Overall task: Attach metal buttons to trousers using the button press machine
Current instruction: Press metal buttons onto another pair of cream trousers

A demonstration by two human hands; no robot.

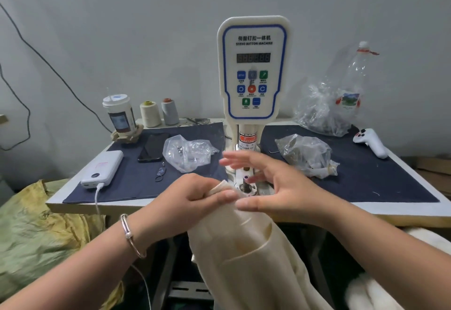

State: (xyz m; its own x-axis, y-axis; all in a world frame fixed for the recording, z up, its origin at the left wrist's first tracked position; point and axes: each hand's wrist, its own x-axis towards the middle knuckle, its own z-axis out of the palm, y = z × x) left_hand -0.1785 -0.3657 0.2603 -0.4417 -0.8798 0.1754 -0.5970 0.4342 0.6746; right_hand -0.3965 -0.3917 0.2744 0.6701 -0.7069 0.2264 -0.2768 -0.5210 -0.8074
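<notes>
Cream trousers (246, 256) hang from the table's front edge, directly below the button press machine (252, 70), their top edge bunched at its lower die (245, 187); the lower legs are cut off by the frame. Your left hand (192, 195) pinches the waistband, fingers curled into the fabric. Your right hand (275, 187), blurred, hovers just right of the die with fingers spread, thumb touching the cloth. Clear bags (188, 152) flank the machine; their contents are hard to make out.
</notes>
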